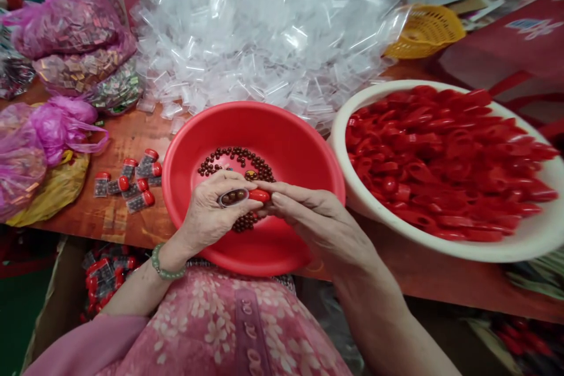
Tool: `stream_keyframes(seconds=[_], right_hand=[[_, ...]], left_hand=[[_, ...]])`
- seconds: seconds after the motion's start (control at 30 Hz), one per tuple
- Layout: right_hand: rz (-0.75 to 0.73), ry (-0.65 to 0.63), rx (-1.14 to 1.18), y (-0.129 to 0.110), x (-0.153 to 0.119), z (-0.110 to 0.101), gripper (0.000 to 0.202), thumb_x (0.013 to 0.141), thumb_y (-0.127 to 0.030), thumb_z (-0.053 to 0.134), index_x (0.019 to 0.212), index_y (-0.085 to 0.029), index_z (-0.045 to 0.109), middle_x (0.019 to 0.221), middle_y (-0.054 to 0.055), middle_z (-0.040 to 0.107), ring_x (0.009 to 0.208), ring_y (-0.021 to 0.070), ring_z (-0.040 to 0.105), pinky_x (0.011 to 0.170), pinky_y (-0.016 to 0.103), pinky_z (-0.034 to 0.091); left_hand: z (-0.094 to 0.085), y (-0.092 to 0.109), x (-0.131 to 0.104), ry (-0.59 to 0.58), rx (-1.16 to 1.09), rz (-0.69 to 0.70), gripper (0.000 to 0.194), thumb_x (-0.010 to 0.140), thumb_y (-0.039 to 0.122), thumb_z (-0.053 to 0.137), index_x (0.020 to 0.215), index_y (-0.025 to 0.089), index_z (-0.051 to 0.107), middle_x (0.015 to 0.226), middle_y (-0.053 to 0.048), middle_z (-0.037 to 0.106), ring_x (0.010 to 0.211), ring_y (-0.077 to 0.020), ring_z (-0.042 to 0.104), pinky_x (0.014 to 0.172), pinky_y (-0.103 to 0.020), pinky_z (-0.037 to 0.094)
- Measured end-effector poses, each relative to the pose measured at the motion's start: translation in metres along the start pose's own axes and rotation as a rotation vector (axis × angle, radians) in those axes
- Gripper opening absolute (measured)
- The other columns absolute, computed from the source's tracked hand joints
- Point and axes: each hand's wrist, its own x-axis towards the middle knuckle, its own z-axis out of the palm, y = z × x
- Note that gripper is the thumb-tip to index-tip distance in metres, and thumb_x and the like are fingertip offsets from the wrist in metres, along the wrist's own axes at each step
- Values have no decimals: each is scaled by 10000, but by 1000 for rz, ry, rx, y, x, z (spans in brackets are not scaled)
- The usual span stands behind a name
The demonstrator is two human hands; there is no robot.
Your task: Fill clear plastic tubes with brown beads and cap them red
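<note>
Over a red basin (282, 252), my left hand (211, 205) pinches a small clear case (233, 197) with dark brown beads inside. The fingers of my right hand (308, 208) are closed on a red cap (259, 195), which sits at the right end of the case. Both hands nearly touch at the fingertips. Loose brown beads (262, 169) lie on the basin's bottom, partly hidden by my hands. To the right, a white basin (352, 188) holds a heap of red plastic caps (423, 158).
Clear plastic cases (264, 29) form a big pile behind the red basin. Several filled, red-capped cases (136, 182) lie at the left. Beyond them are pink bags (66, 29). A yellow basket (425, 29) stands at the back right. A box below holds more capped cases (103, 282).
</note>
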Motion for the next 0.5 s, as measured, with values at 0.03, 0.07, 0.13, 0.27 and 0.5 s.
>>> stream_keyframes(seconds=[0.03, 0.07, 0.13, 0.27, 0.5], right_hand=[[-4, -4, 18, 0, 0, -1, 395, 840, -486, 697, 1134, -227, 748, 947, 71, 776, 849, 184, 731, 782, 324, 605], [-11, 7, 29, 1, 0, -1, 396, 819, -487, 719, 1114, -225, 753, 922, 69, 778, 830, 184, 732, 759, 319, 608], [-29, 65, 22, 2, 2, 0, 350, 745, -449, 797, 1009, -222, 773, 829, 49, 773, 736, 165, 722, 672, 281, 602], [-68, 173, -6, 4, 9, 6, 233, 693, -359, 844, 847, -204, 763, 683, 18, 738, 581, 125, 669, 543, 227, 564], [-122, 166, 208, 7, 13, 9, 170, 693, -326, 844, 789, -220, 752, 680, 1, 748, 511, 108, 659, 512, 209, 567]], left_hand=[[1, 1, 0, -3, 7, -19, 152, 761, 262, 797, 887, 180, 782, 936, -70, 718, 875, -148, 668, 829, -274, 549], [1, 2, 0, -13, 13, -43, 157, 762, 266, 794, 893, 180, 783, 946, -72, 713, 874, -148, 665, 816, -270, 549], [2, 4, -1, -36, 17, -86, 166, 773, 266, 780, 917, 185, 785, 955, -72, 706, 856, -143, 657, 780, -260, 546], [1, 6, -2, -40, -40, -148, 206, 749, 237, 785, 947, 182, 784, 995, -76, 712, 902, -153, 661, 836, -275, 543], [-2, 12, 0, -34, -350, -530, 352, 688, 262, 818, 1016, 154, 751, 865, -23, 705, 760, -121, 657, 785, -269, 551]])
